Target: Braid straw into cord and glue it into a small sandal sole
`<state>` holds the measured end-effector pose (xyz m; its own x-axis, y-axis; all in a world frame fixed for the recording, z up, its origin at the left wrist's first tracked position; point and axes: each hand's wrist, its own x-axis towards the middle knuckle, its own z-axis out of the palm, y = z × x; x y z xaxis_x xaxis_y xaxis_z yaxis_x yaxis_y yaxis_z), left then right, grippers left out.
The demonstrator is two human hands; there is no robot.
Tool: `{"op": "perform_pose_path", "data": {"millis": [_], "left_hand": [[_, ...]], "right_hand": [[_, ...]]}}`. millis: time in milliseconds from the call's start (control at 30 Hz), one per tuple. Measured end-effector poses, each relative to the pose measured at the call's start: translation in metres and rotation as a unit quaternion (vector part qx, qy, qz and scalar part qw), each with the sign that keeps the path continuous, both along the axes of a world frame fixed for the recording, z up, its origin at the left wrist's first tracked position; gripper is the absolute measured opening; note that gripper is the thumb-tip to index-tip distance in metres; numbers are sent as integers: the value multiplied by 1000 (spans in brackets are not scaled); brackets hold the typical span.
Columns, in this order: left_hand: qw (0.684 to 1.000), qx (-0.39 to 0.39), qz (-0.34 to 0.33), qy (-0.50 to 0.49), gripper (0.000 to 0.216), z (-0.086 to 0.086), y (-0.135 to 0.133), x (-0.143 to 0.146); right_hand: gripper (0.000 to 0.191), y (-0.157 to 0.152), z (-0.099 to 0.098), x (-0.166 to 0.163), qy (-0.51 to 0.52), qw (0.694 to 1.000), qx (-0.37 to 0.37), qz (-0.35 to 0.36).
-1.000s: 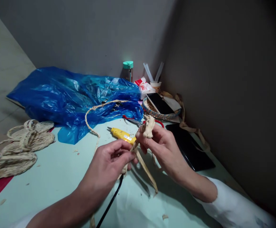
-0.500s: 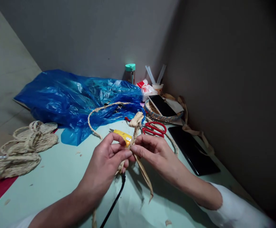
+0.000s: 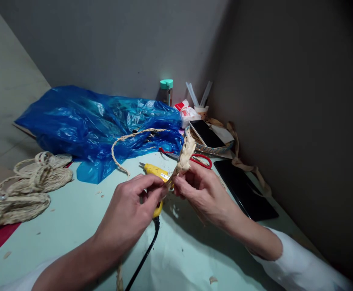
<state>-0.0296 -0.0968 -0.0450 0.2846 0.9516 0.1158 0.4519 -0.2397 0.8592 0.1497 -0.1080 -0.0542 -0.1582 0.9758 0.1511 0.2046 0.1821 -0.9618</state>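
Observation:
A pale braid of straw-like fibre (image 3: 184, 157) stands up between my hands over the table. My left hand (image 3: 135, 202) is closed, thumb and forefinger pinching a strand at the braid's lower left. My right hand (image 3: 202, 192) grips the braid lower down, its fingers closed round it and partly hidden. Just behind and below them lies a yellow glue gun (image 3: 155, 170) with a black cord (image 3: 144, 258). Red-handled scissors (image 3: 203, 161) lie behind my right hand, partly covered by the braid.
A blue plastic bag (image 3: 82, 121) covers the back left. Coiled braided cords (image 3: 39, 178) lie at the left edge. At the right are a black tablet-like slab (image 3: 243, 190) and a phone (image 3: 207, 133) on a basket (image 3: 221, 150). A teal-lidded bottle (image 3: 166, 93) stands by the wall.
The braid's top has shifted right and turned, now showing its plaited side. My left hand has moved slightly left onto a strand, and the hanging tail at the front is mostly out of sight.

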Motion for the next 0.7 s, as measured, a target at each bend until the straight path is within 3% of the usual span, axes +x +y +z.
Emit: {"op": "perform_pose_path", "data": {"millis": [133,233,367,533,700], "left_hand": [[998,56,3,17,18,2,2,-2],[984,170,-3,51,18,3,2,-4],[935,340,-45,89,15,2,2,-8],[893,425,-72,131,14,3,-3,-6],[806,537,-76,235,18,-5,-15,4]], "right_hand": [[10,1,1,1,3,1000,-6,-5],[10,1,3,2,-21,1000,-2,-7],[10,1,4,2,-39,999,3,-19],[7,-1,4,-2,2,1000,-14,-20],[11,-2,6,-8,77,994,-77,-8]]}}
